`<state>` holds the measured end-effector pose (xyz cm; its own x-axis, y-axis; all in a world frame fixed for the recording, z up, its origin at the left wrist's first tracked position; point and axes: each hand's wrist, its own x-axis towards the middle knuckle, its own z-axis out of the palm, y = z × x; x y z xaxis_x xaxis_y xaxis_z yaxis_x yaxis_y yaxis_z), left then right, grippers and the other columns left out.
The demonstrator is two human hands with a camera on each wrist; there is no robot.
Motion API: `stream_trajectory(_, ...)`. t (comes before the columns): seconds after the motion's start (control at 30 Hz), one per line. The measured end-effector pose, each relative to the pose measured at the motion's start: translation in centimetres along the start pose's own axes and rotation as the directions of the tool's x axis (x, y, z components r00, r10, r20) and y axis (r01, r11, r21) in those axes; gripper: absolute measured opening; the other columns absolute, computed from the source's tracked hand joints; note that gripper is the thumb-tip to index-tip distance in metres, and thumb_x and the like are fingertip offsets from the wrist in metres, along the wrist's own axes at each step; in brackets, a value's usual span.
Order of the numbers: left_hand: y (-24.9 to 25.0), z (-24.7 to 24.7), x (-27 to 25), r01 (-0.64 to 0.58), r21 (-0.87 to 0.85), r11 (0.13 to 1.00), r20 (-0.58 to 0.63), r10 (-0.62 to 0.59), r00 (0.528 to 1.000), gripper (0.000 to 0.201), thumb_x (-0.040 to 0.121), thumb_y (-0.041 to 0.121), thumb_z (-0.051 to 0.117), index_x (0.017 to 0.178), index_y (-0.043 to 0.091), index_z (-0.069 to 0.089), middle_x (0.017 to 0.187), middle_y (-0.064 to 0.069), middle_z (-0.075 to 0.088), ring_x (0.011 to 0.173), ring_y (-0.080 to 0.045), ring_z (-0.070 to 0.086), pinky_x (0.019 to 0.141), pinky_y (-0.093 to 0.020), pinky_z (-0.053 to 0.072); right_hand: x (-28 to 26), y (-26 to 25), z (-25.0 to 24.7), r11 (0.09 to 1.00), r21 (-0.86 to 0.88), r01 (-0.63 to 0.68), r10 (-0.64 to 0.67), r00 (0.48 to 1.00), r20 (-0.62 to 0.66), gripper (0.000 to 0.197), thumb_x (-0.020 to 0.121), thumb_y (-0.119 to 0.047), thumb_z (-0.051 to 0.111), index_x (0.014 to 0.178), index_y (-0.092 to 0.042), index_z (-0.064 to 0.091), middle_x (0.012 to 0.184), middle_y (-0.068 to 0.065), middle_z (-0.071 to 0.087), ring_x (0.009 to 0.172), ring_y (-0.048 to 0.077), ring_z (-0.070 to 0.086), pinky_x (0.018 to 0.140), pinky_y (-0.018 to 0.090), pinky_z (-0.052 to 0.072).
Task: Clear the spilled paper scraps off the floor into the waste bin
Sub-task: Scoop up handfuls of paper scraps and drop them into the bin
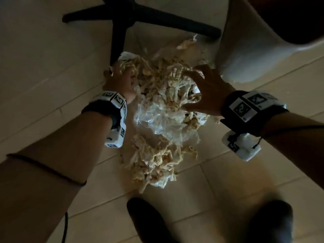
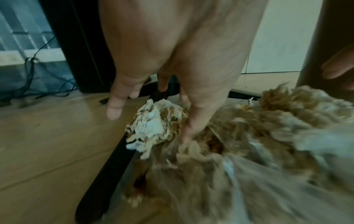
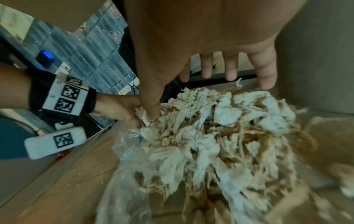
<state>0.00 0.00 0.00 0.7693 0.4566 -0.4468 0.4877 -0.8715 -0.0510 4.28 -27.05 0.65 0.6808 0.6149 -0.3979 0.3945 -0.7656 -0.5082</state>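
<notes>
A heap of shredded tan and white paper scraps (image 1: 163, 81) lies on the tiled floor, mixed with crumpled clear plastic (image 1: 163, 120). A second clump of scraps (image 1: 154, 163) sits nearer my feet. My left hand (image 1: 119, 76) presses into the heap's left edge, fingers spread, a white clump (image 2: 153, 125) between thumb and fingers. My right hand (image 1: 201, 85) is spread over the heap's right side, thumb tip in the scraps (image 3: 220, 128), fingers straight. A white bin (image 1: 245, 50) stands tilted at the upper right, close to the heap.
A black chair base (image 1: 122, 23) spreads its legs just behind the heap; one leg (image 2: 114, 166) runs along its left side. My dark shoes (image 1: 145, 221) are at the bottom. Cables (image 2: 38, 78) lie by a dark cabinet on the far left.
</notes>
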Motion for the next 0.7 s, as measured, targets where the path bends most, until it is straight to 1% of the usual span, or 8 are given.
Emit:
stream_trajectory(0.1,-0.2,0.0,2.7,-0.057,0.088,0.995,0.041,0.053,0.998,0.092,0.086,0.008,0.068,0.15,0.048,0.014,0.163,0.006,-0.015,0.145,-0.048,0.011,0.097,-0.054,0.044,2.8,0.3,0.8,0.997,-0.058,0.049,-0.049,0.999,-0.007,0.104,0.07,-0.065,0.073,0.151,-0.04,0.012,0.161,0.001,0.008,0.145,0.033,0.016,0.107,0.059,0.037)
stream_trajectory(0.17,-0.2,0.1,4.5,-0.068,0.156,0.985,0.06,0.06,0.996,0.098,0.086,-0.002,0.064,0.151,0.048,0.009,0.163,0.006,-0.021,0.14,-0.049,0.024,0.091,-0.05,0.045,4.4,0.4,1.3,0.994,-0.094,0.062,-0.061,0.998,0.008,0.109,0.067,-0.066,0.074,0.15,-0.045,0.007,0.162,-0.001,0.006,0.146,0.034,0.016,0.106,0.061,0.036)
stream_trajectory(0.27,-0.7,0.3,6.4,-0.107,0.254,0.961,0.098,0.085,0.992,0.106,0.082,-0.002,0.067,0.151,0.051,0.006,0.163,0.005,-0.022,0.131,-0.047,0.038,0.087,-0.046,0.048,6.2,0.6,1.7,0.99,-0.121,0.076,-0.071,0.997,0.043,0.114,0.066,-0.068,0.074,0.15,-0.048,-0.001,0.163,-0.003,0.001,0.147,0.034,0.013,0.108,0.063,0.033)
stream_trajectory(0.33,-1.0,0.4,7.3,-0.148,0.283,0.948,0.117,0.119,0.986,0.106,0.081,0.0,0.067,0.15,0.052,0.007,0.164,0.004,-0.014,0.132,-0.048,0.038,0.095,-0.048,0.049,7.0,0.6,2.1,0.985,-0.143,0.095,-0.088,0.995,0.055,0.115,0.066,-0.068,0.073,0.151,-0.046,-0.001,0.163,-0.004,0.002,0.147,0.034,0.014,0.108,0.062,0.034)
stream_trajectory(0.43,-1.0,0.8,7.8,-0.233,0.348,0.908,0.113,0.206,0.972,0.087,0.088,0.009,0.061,0.152,0.045,0.015,0.163,-0.006,0.009,0.136,-0.047,0.035,0.106,-0.051,0.042,8.1,0.6,2.2,0.981,-0.154,0.117,-0.109,0.993,0.054,0.11,0.069,-0.067,0.072,0.153,-0.042,0.004,0.162,0.0,0.008,0.144,0.035,0.022,0.106,0.059,0.037)
stream_trajectory(0.57,-1.2,1.2,7.7,-0.251,0.403,0.88,0.038,0.258,0.965,0.044,0.096,0.026,0.056,0.14,0.024,0.048,0.14,-0.013,0.046,0.116,-0.04,0.053,0.092,-0.043,0.051,8.4,1.3,2.7,0.993,-0.094,0.077,-0.064,0.988,0.139,0.114,0.067,-0.074,0.068,0.15,-0.049,-0.005,0.164,0.0,0.005,0.147,0.035,0.02,0.112,0.058,0.032)
stream_trajectory(0.63,-1.7,0.9,7.2,-0.281,0.292,0.914,0.038,0.282,0.959,0.042,0.097,0.03,0.057,0.137,0.02,0.053,0.135,-0.014,0.05,0.114,-0.038,0.055,0.091,-0.041,0.05,7.8,1.3,3.2,0.99,-0.119,0.075,-0.057,0.987,0.153,0.112,0.068,-0.072,0.069,0.15,-0.048,-0.004,0.164,-0.001,0.005,0.147,0.033,0.019,0.112,0.056,0.032)
stream_trajectory(0.7,-2.2,0.3,6.4,-0.287,0.19,0.939,0.061,0.28,0.958,0.051,0.093,0.029,0.063,0.142,0.023,0.048,0.138,-0.014,0.046,0.119,-0.038,0.053,0.094,-0.041,0.047,7.4,1.1,3.7,0.981,-0.169,0.092,-0.072,0.99,0.125,0.109,0.07,-0.07,0.068,0.152,-0.043,0.0,0.163,0.0,0.009,0.146,0.033,0.019,0.11,0.055,0.035)
